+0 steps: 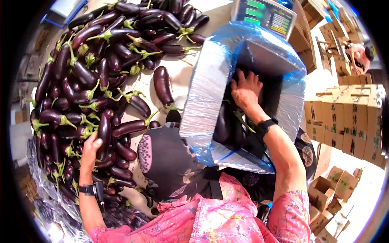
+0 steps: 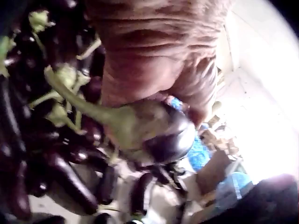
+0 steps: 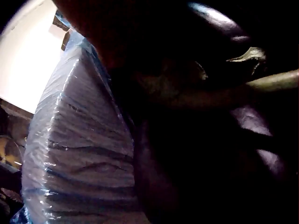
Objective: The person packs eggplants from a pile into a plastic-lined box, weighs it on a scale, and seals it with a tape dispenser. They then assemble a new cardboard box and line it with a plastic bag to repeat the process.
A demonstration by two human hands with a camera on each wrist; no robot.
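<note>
My left hand (image 1: pixel 91 148) grips a dark purple eggplant (image 1: pixel 104 133) over the pile, thumb lying across its side. In the left wrist view, the green stem and cap of that eggplant (image 2: pixel 166 140) point back toward the wrist. My right hand (image 1: pixel 247 89) is down inside a box (image 1: pixel 204 97) lined with blue-tinted plastic, its fingers bent over the dark contents. Below that hand a green stem (image 1: pixel 245 121) shows among eggplants (image 1: pixel 225 125) lying in the box. Deep shadow fills the right wrist view, so I cannot tell whether the fingers hold an eggplant.
A large heap of eggplants (image 1: pixel 117 52) covers the left of the pale table (image 1: pixel 182 77). One eggplant (image 1: pixel 163 86) lies apart beside the box. A scale with a green display (image 1: pixel 263 18) stands behind it. Stacked cartons (image 1: pixel 344 117) and another person (image 1: pixel 356 56) are at right.
</note>
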